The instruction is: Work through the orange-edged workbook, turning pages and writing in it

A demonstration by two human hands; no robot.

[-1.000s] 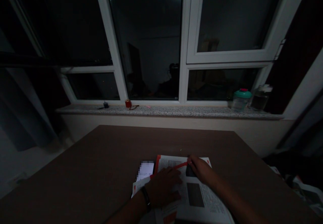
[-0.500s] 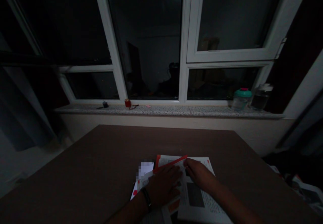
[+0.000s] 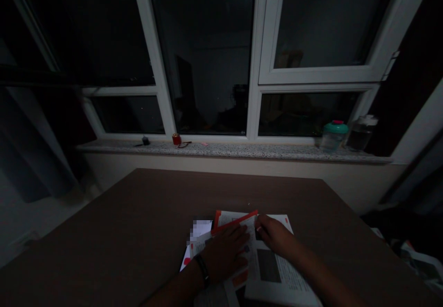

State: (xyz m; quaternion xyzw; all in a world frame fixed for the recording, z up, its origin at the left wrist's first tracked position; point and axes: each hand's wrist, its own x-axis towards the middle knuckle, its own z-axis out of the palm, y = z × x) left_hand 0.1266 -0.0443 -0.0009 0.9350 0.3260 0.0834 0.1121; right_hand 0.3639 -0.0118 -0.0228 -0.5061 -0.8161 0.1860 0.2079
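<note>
Printed paper sheets (image 3: 263, 291) with red edging and dark pictures lie at the front middle of the table. One sheet is folded over at a slant, its red strip (image 3: 235, 221) running up to the right. My left hand (image 3: 226, 251), with a dark band on its wrist, rests flat on the paper with its fingers spread. My right hand (image 3: 275, 234) has curled fingers, pinching the paper near the strip's upper end. Its fingertips are partly hidden. Just left of the sheets, partly under them, lies a lit phone (image 3: 186, 260).
Beyond the brown table (image 3: 166, 196) runs a speckled windowsill (image 3: 228, 149). On it stand a red spool-like item (image 3: 176, 139), a small dark bottle (image 3: 145, 140), a teal-lidded container (image 3: 334, 136) and a clear jar (image 3: 362, 134). Crumpled papers (image 3: 424, 263) lie beyond the right edge.
Both hands stay almost in place on the paper, with only slight finger movement. The whole view has shifted a little.
</note>
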